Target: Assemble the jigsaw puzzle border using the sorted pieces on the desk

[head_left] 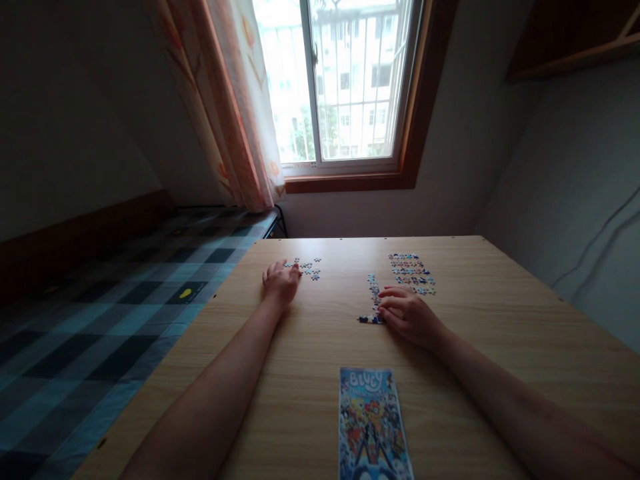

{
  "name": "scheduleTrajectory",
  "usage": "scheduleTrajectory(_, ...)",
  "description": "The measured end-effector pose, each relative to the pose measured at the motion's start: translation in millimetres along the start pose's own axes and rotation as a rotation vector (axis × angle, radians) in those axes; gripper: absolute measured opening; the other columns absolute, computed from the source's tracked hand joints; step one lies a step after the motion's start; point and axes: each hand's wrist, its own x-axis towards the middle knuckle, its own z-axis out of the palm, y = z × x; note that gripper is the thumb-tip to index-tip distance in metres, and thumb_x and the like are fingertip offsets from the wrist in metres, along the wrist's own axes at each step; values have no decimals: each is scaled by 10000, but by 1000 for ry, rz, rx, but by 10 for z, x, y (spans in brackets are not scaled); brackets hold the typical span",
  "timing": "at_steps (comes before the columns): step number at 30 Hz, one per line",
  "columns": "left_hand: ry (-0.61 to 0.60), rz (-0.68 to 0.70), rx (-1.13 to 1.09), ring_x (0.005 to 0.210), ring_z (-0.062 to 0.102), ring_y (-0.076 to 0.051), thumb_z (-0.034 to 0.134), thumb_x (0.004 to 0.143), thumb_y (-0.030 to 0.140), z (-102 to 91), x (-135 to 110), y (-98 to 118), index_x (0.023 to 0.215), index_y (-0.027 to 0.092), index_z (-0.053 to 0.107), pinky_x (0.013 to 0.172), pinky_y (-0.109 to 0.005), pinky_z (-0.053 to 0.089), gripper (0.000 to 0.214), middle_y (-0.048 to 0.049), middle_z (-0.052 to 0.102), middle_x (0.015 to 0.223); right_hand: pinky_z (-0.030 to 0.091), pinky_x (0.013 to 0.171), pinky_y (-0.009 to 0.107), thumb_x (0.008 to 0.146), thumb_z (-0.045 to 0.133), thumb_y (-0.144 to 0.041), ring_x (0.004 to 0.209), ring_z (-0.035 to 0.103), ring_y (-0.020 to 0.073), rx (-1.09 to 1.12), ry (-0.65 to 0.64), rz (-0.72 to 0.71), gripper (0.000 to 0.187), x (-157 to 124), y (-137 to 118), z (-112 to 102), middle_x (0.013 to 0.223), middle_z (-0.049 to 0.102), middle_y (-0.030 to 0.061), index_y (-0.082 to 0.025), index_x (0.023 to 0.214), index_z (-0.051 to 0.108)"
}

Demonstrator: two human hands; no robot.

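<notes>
Left hand (281, 281), right hand (407, 313), three puzzle-piece groups (413, 273), one picture card (373, 427).

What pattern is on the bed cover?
The bed cover has blue, grey and black checks, seen in the head view.

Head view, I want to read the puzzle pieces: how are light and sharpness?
Head view: backlit, the window washed out and the walls dark; table dimly lit; pieces too small and soft to read; wide-angle lean at the edges.

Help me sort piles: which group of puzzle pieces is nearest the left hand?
The small cluster by the left hand; the joined strip lies at the right hand, the larger spread beyond it.
</notes>
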Motion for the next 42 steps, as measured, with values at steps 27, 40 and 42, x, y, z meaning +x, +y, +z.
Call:
scheduleTrajectory(27,-193,830,-26,836,617,-214,635,847,199,-128,-542,713,799,212,763,855,-363,437,137,-44,758,845,517,971,408,880,622,-228,1069,645,223,92,2,-55,126,24,-29,-25,1049,718,72,-230,899,747)
scheduleTrajectory(40,-374,694,-507,801,659,-137,603,798,79,-17,-447,552,861,200,726,798,-258,504,184,-5,727,857,523,971,404,875,616,-204,1040,653,216,102,-6,-41,134,25,-31,-33,1008,725,67,-224,882,748)
scheduleTrajectory(42,-428,682,-603,823,677,-132,579,812,81,10,-423,530,896,190,727,810,-254,512,202,-3,750,877,522,975,409,874,614,-201,1051,651,219,99,-5,-42,135,25,-28,-34,1008,725,65,-225,887,747)
